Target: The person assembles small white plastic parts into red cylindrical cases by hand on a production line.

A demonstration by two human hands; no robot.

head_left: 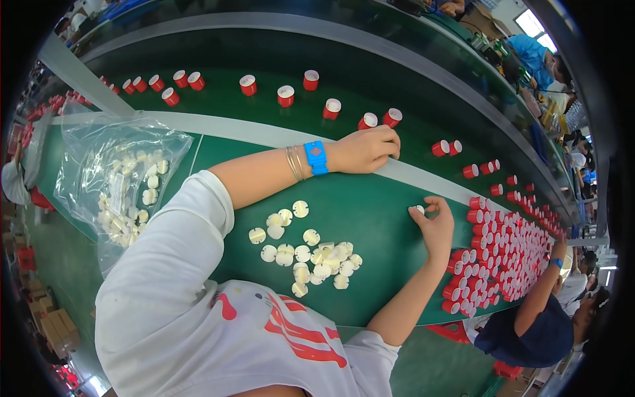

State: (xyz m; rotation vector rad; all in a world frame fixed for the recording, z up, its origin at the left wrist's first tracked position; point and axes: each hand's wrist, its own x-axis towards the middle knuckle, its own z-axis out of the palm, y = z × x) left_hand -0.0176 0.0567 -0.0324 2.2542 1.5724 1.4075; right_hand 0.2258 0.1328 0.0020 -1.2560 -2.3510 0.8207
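Beyond the cream discs [323,270], the left hand [364,149] is over the grey rail [426,182]; right of them, the right hand [436,228] pinches a white piece [420,209]!

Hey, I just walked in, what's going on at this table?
Someone is working with bare hands among red cups and pale discs. Their right hand pinches a small white piece over the green tabletop. Their left hand is at the grey strip, close to red cups beyond it; whether it holds anything is unclear. Loose pale discs lie in front of them, with a clear bag of more at left.
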